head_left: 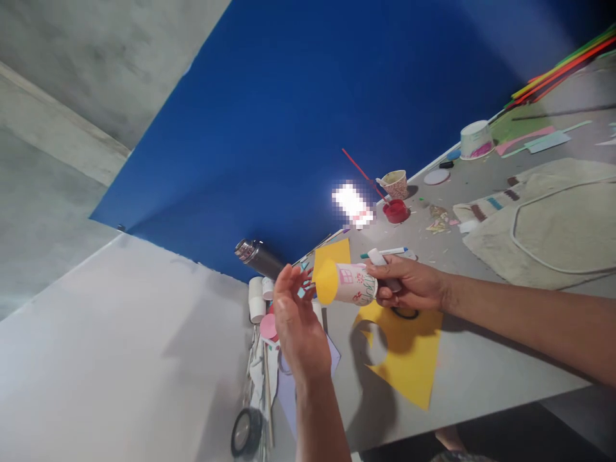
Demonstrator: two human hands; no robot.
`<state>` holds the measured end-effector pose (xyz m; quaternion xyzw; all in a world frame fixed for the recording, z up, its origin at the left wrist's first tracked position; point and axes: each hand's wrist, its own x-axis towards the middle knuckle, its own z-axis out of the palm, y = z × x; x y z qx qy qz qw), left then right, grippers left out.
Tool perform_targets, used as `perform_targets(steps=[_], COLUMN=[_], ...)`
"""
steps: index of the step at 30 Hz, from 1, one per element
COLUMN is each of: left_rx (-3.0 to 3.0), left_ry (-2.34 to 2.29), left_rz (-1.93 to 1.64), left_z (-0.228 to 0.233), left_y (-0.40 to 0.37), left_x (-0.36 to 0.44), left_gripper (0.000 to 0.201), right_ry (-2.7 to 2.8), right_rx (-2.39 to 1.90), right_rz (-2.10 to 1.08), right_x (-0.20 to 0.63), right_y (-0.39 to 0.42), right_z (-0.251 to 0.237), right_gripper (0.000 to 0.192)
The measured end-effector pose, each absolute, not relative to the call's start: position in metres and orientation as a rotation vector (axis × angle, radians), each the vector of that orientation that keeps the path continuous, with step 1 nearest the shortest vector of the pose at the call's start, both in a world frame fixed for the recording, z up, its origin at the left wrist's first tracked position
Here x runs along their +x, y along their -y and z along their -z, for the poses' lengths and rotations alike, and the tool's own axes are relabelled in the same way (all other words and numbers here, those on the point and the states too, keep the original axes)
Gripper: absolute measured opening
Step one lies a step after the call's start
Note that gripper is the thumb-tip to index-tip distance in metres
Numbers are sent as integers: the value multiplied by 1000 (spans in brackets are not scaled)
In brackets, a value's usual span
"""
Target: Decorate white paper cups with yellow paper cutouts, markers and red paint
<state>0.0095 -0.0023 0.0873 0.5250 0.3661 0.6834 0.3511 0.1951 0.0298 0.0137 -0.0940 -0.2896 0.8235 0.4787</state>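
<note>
We see the decorated paper cup (355, 284) held on its side above the grey table (481, 366), a yellow paper disc (326, 281) covering its mouth, which faces the left hand (297, 324). The right hand (409, 282) is closed around the cup's base end, fingers wrapped on it, and the same hand also pinches a white marker (380, 259) against the cup. The left hand is open, fingers spread and raised, palm turned toward the yellow disc; fingertips sit just beside the disc edge, and we can't tell whether they touch it. So the cup sits between the two hands, gripped only by the right. Directly under the cup lies a yellow paper sheet (409, 359) with a round hole cut out, and a dark ring (405, 314) lies on it below the right hand. Another marker with a green cap (385, 252) lies on the table just behind the right hand. Left of the left hand: stacked white paper cups (256, 298), a pink paper circle (268, 326), a dark metal bottle (257, 255). Further back: a red paint pot (396, 210), a patterned cup (395, 183), and a beige cloth bag (543, 224) to the right. Blue board (312, 109) behind the table.
</note>
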Motion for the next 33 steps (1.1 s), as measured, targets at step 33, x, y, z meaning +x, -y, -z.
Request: perform_targets(steps=[33], left_rx=[1655], left_ry=[-740], left_rz=[-1688], left_z=[-82], left_y=[-1], left_x=[26], left_gripper=[66], right_ry=[631], right_rx=[-152], right_rz=[-2009], right_x=[195], right_y=[-26], right_z=[-22], right_gripper=[41])
